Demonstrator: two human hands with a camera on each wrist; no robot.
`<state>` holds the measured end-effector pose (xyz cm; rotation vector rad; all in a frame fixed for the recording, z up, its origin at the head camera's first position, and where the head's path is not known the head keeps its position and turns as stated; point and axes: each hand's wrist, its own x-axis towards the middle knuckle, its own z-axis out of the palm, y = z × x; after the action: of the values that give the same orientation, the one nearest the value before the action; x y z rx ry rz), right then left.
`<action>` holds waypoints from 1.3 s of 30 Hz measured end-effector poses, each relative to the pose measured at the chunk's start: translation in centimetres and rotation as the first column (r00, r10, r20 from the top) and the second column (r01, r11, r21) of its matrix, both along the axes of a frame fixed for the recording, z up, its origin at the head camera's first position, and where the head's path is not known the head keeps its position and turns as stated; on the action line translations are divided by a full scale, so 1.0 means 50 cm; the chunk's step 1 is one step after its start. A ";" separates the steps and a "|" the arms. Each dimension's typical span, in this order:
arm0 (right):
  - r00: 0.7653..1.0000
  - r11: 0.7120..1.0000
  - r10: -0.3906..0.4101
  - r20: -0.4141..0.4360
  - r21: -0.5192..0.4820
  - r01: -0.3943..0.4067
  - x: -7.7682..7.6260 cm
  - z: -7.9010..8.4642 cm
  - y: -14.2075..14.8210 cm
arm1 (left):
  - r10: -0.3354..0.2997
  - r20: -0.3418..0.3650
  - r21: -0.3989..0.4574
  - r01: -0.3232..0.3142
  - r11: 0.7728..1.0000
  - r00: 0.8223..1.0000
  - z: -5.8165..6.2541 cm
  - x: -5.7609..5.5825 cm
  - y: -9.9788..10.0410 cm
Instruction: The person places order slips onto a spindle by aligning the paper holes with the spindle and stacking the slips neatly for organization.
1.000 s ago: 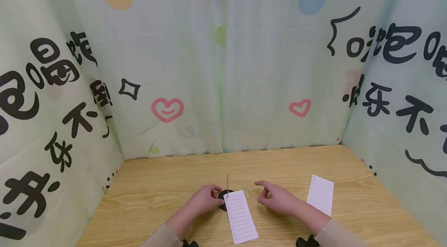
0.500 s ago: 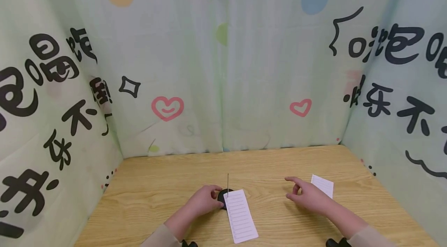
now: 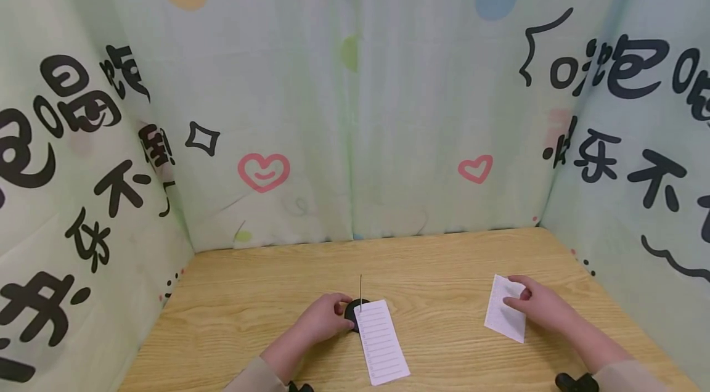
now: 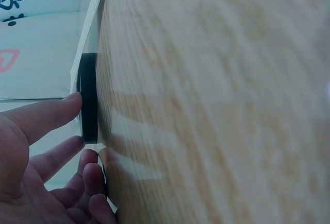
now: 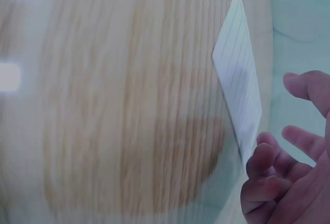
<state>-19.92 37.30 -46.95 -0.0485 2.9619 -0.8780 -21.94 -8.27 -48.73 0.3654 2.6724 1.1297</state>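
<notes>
A bill spike with a round black base (image 3: 350, 313) and a thin upright metal needle (image 3: 361, 288) stands near the middle of the table. One lined white paper slip (image 3: 383, 343) is skewered on it and slants toward the front. My left hand (image 3: 323, 319) holds the base at its left edge; the left wrist view shows the thumb on top of the black disc (image 4: 88, 100) and a finger at its side. Over to the right, my right hand (image 3: 546, 304) hovers over the edge of another lined slip (image 3: 503, 315), thumb and forefinger apart. Whether several slips lie stacked there I cannot tell.
The wooden table (image 3: 266, 275) is enclosed by printed curtains (image 3: 410, 102) at the back and both sides. Between the spike and the right-hand slip lies bare tabletop. A black wrist strap (image 3: 577, 382) shows below the right sleeve.
My right hand has moved right, away from the spike, over to the loose slip at the right. My left hand has stayed at the base, and the skewered slip has not moved.
</notes>
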 end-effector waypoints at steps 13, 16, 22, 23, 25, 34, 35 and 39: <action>0.991 0.996 -0.044 0.125 0.079 0.034 -0.010 -0.017 0.046 | -0.002 0.000 -0.016 0.002 1.000 1.000 -0.004 -0.002 0.002; 0.990 0.996 -0.043 0.132 0.088 0.032 -0.011 -0.020 0.046 | -0.008 -0.004 -0.021 0.008 1.000 1.000 0.000 -0.001 0.002; 0.988 0.996 -0.042 0.151 0.090 0.029 -0.015 -0.019 0.042 | -0.007 -0.004 -0.021 0.007 1.000 1.000 0.004 0.001 0.003; 0.988 0.996 -0.041 0.151 0.090 0.028 -0.015 -0.018 0.042 | -0.005 -0.002 -0.019 0.005 1.000 1.000 0.004 0.001 0.003; 0.987 0.995 -0.043 0.153 0.092 0.029 -0.017 -0.018 0.040 | -0.002 0.002 -0.015 0.002 1.000 1.000 0.004 0.000 0.003; 0.990 0.995 -0.024 0.140 0.103 0.009 -0.022 -0.023 0.037 | 0.004 0.010 -0.016 -0.004 1.000 1.000 -0.004 -0.003 0.001; 0.989 0.994 -0.026 0.146 0.108 0.010 -0.023 -0.021 0.036 | 0.005 0.009 -0.016 -0.005 1.000 1.000 -0.004 -0.003 0.001; 0.984 0.993 -0.029 0.174 0.120 0.008 -0.026 -0.015 0.030 | 0.006 0.006 -0.022 -0.005 1.000 1.000 -0.003 -0.004 0.001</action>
<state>-21.23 38.80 -47.70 0.0585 2.8467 -0.6674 -22.13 -8.20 -48.89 0.3509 2.6802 1.1007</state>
